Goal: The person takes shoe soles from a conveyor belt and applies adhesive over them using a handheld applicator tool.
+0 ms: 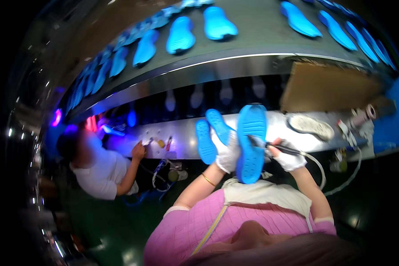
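My left hand point(228, 156), in a white glove, grips a blue shoe sole point(252, 165) by its left side, holding it tilted up in front of me. In my gloved right hand point(292, 163) is a brush point(292, 150) with a black handle and a pale hose. Its dark tip meets the middle of the sole's face. Bare fingertips stick out of the right glove and close round the handle. Beyond my left hand, two more blue soles point(204, 138) lie side by side at the metal bench's edge. Some left fingers are hidden behind the held sole.
A conveyor belt point(252, 42) carrying several blue soles runs above the metal bench point(186, 126). A cardboard sheet point(330, 88) leans at right, near a whitish sole point(312, 127) and a spool point(362, 118). A co-worker point(103, 170) sits at left under purple light.
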Demonstrator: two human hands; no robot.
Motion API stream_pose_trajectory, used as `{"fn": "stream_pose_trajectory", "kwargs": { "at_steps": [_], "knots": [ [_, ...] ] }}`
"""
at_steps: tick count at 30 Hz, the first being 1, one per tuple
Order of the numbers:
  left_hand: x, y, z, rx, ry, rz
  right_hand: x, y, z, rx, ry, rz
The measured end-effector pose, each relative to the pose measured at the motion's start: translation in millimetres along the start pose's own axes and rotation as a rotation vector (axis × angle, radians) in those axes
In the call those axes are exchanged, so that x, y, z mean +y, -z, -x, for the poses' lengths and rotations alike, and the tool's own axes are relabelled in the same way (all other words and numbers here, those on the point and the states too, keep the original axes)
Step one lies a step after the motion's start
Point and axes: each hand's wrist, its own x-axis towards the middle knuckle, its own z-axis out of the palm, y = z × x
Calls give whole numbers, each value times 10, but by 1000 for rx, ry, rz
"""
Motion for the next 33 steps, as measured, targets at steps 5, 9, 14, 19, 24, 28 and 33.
{"fn": "stream_pose_trajectory", "kwargs": {
  "at_steps": [5, 9, 14, 19, 24, 28, 33],
  "knots": [
    [14, -67, 58, 173, -84, -212, 82, 5, 13, -159, 156, -74],
    [26, -42, -71, 2, -236, 12, 32, -5, -126, 10, 192, -287],
    [17, 60, -234, 94, -71, 340, 86, -56, -277, -173, 292, -47],
    [170, 81, -394, -252, -362, 419, -30, -113, -405, -231, 411, -423],
    [347, 70, -382, -207, -429, 246, -78, -225, -439, -162, 588, -21],
    [399, 103, -392, -251, -433, 368, -114, -184, -391, -195, 213, -176],
    [462, 74, -453, -352, -522, 423, -194, -251, -283, -41, 159, -175]
  ]
}}
